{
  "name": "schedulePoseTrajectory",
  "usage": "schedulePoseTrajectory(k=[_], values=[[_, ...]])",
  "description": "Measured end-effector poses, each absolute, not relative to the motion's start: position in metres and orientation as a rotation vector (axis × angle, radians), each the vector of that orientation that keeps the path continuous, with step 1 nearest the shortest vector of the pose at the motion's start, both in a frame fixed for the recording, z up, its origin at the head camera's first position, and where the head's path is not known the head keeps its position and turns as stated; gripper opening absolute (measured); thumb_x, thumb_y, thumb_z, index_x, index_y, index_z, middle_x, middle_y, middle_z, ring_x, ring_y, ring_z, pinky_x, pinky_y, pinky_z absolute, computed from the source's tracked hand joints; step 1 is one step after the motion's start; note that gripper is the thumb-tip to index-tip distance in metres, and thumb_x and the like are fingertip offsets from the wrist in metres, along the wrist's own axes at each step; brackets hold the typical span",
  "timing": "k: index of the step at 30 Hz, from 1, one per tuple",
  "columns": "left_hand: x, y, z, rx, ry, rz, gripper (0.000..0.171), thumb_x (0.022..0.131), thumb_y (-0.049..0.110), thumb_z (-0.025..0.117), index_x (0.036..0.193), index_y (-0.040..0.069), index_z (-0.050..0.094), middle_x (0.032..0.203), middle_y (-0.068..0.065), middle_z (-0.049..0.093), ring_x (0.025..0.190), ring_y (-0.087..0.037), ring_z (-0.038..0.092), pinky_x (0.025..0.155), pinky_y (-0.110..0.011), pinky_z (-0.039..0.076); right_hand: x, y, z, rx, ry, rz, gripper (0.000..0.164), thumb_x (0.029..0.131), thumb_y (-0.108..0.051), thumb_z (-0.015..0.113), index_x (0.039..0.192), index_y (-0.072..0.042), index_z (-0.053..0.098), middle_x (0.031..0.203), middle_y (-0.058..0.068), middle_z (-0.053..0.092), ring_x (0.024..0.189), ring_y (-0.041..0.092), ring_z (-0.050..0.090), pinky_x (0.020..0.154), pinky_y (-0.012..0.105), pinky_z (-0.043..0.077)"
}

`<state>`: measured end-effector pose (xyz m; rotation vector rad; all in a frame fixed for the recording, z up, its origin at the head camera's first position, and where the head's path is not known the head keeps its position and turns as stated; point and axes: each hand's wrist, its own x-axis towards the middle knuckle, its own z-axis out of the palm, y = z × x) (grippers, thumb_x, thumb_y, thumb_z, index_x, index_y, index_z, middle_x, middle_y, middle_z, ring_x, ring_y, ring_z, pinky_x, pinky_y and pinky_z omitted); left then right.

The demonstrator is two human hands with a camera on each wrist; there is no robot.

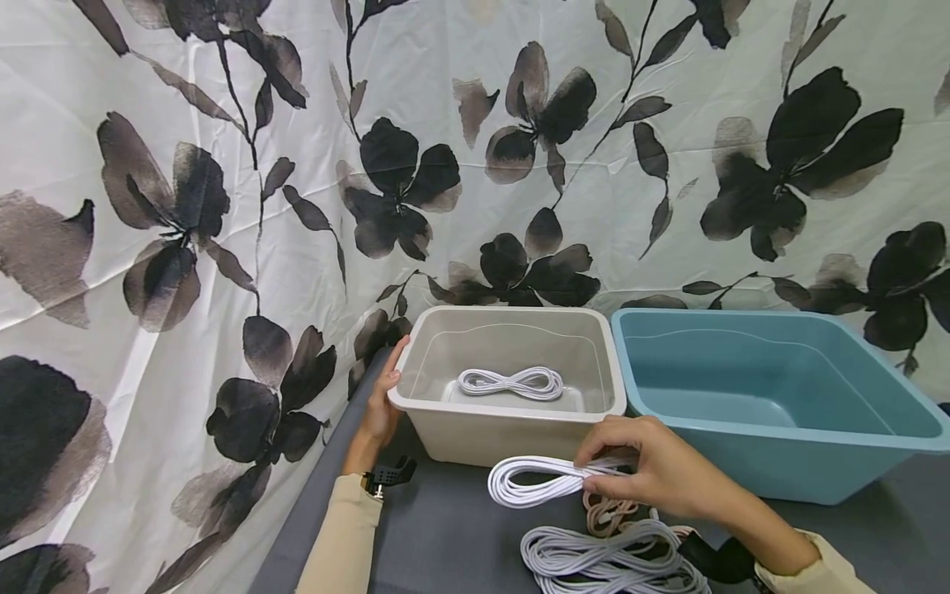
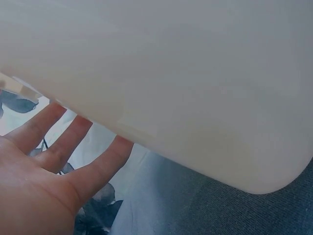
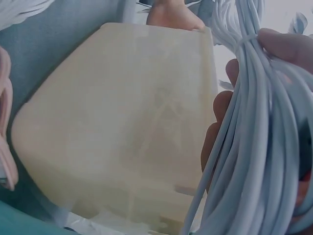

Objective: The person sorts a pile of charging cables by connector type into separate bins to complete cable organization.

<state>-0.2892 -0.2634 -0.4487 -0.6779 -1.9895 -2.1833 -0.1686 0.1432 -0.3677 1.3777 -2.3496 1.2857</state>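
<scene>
My right hand (image 1: 671, 470) pinches a coiled white cable (image 1: 527, 487) near its middle, in front of the beige bin (image 1: 490, 429). In the right wrist view, the held cable (image 3: 254, 142) shows several strands gathered by a narrow tie. Along the bin's left side, my left hand (image 1: 382, 406) touches the rim with fairly straight fingers. The left wrist view has these fingers (image 2: 105, 164) at the rim's edge. Inside the beige bin lies another bundled white cable (image 1: 512, 384). Below my right hand are a pile of white cables (image 1: 594, 561) and a pinkish cable (image 1: 604, 516).
A blue bin (image 1: 787, 462) stands directly right of the beige one, their rims meeting. Both bins sit on a dark grey surface (image 1: 445, 528). A flower-printed white curtain (image 1: 297, 140) hangs behind and to the left.
</scene>
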Motion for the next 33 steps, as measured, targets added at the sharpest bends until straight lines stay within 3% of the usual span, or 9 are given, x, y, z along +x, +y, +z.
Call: schedulePoseTrajectory(k=[5, 17, 25, 33], values=[[-0.289, -0.264, -0.449, -0.669, -1.989, -2.18, 0.07, 0.097, 0.031, 0.029, 0.166, 0.021, 0.017, 0.173, 0.003, 0.015, 0.151, -0.018, 0.023, 0.114, -0.033, 0.028, -0.172, 0.143, -0.351, 1.36, -2.403, 1.28, 0.019, 0.088, -0.013, 0.079, 0.102, -0.025, 0.074, 0.098, -0.011, 0.074, 0.087, 0.005, 0.065, 0.073, 0.025, 0.053], [-0.291, -0.264, -0.45, -0.702, -1.982, -2.196, 0.072, 0.096, 0.028, 0.028, 0.166, 0.017, 0.012, 0.173, -0.005, 0.01, 0.151, -0.027, 0.018, 0.117, -0.05, 0.02, -0.197, 0.139, -0.311, 1.227, -2.486, 1.14, 0.016, 0.085, -0.016, 0.082, 0.098, -0.025, 0.077, 0.094, -0.013, 0.074, 0.077, 0.005, 0.059, 0.066, 0.025, 0.049], [-0.291, -0.264, -0.451, -0.692, -1.988, -2.19, 0.072, 0.096, 0.029, 0.028, 0.166, 0.018, 0.014, 0.173, -0.006, 0.012, 0.15, -0.029, 0.021, 0.116, -0.051, 0.022, -0.221, 0.138, -0.29, 1.109, -2.653, 1.13, 0.013, 0.087, -0.021, 0.081, 0.099, -0.025, 0.078, 0.099, -0.011, 0.075, 0.088, 0.01, 0.062, 0.08, 0.03, 0.052], [-0.29, -0.265, -0.451, -0.698, -1.99, -2.177, 0.071, 0.097, 0.03, 0.028, 0.166, 0.02, 0.015, 0.172, -0.006, 0.012, 0.149, -0.027, 0.023, 0.116, -0.048, 0.024, -0.255, 0.131, -0.281, 1.088, -2.696, 1.18, 0.011, 0.088, -0.02, 0.08, 0.099, -0.018, 0.079, 0.1, -0.002, 0.075, 0.091, 0.018, 0.063, 0.081, 0.033, 0.054]])
